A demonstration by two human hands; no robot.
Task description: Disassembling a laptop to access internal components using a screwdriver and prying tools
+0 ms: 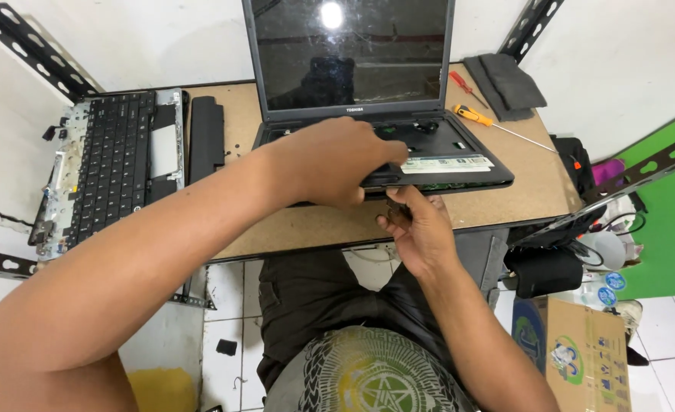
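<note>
Detached keyboard panel [112,164] left, black battery bar [206,137] beside; orange screwdriver [476,117], grey cloth [505,84] right; cardboard box [581,355] on floor.

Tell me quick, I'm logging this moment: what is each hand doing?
Left hand: closed over the front edge of the open laptop, gripping it.
Right hand: at the laptop's front edge from below, fingers curled; what it holds cannot be told.

Open black laptop [436,149], keyboard-less, on table
</note>
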